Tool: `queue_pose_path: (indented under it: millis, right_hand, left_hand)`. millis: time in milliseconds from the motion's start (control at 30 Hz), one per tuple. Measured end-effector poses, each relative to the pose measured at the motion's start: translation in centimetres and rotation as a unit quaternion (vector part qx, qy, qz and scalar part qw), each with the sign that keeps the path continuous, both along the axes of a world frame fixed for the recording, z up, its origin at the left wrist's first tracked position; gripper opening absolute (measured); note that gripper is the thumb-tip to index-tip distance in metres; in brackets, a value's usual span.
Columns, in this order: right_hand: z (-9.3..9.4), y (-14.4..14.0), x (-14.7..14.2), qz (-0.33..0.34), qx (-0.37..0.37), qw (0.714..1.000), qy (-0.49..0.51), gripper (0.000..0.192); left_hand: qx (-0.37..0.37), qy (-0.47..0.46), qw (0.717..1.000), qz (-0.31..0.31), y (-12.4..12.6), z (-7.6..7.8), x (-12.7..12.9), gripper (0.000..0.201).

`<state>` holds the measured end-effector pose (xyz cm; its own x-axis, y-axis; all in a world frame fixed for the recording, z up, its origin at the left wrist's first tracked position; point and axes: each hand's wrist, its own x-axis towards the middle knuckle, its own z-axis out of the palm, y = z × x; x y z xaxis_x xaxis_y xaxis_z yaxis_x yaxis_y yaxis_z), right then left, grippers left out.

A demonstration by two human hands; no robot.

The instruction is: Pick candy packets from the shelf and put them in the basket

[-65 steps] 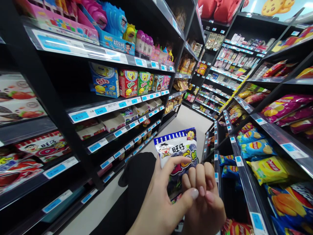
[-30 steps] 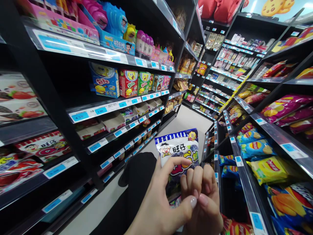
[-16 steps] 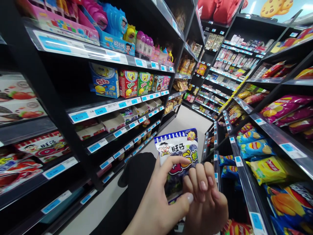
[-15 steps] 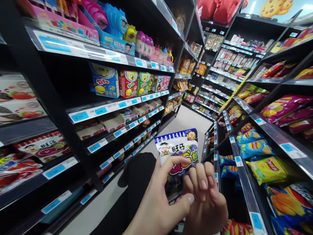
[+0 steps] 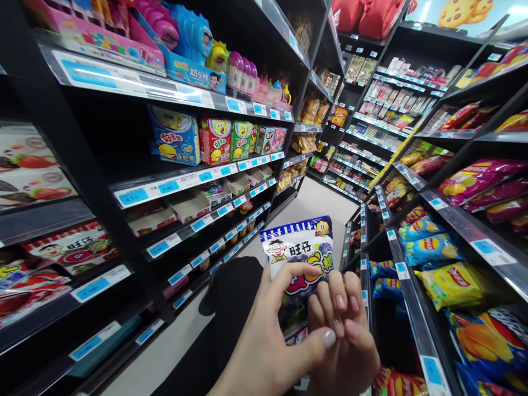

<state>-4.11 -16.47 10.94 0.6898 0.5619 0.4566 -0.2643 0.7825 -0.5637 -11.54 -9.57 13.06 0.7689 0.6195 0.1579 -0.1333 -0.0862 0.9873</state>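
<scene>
An upright bag of grape gummy candy (image 5: 297,248), blue and white with a cartoon child on it, is in front of me, its top tilted slightly. My left hand (image 5: 272,324) grips it from the left, index finger lying across the front print. The left thumb reaches past the bag's lower part, its tip by the right fingers. My right hand (image 5: 342,324) is curled in a loose fist before the bag's lower right side, nails facing me. Nothing shows between its fingers. The hands cover part of the lower bag.
On the left shelves stand a blue snack box (image 5: 175,137), a red box (image 5: 215,140) and toy-shaped candies (image 5: 193,36). Chip bags (image 5: 454,286) fill the right shelves. A grey aisle floor (image 5: 317,201) runs between them. My dark-clad leg (image 5: 237,291) is below.
My right fingers and the left thumb tip have shifted slightly relative to each other. The bag stays almost in place in my left hand.
</scene>
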Motion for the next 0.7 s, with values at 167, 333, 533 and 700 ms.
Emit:
queue_pose_path:
  millis: [167,333,533,700]
  right_hand:
    - [0.0,0.01,0.06,-0.006,0.001,1.0,-0.003,0.026]
    - [-0.07,0.07,0.03,-0.001,0.013,1.0,0.007,0.024]
    - [-0.16,0.15,0.01,0.004,0.03,0.999,0.012,0.021]
    - [-0.07,0.31,0.01,0.006,0.037,0.999,0.006,0.019]
  left_hand:
    - [0.004,0.006,1.0,0.002,-0.02,0.15,-0.01,0.044]
    - [-0.002,0.01,1.0,-0.002,0.0,0.22,0.0,0.044]
    - [0.008,0.003,1.0,-0.006,0.15,0.08,0.08,0.043]
    - [0.01,-0.004,1.0,-0.003,0.18,-0.08,0.12,0.042]
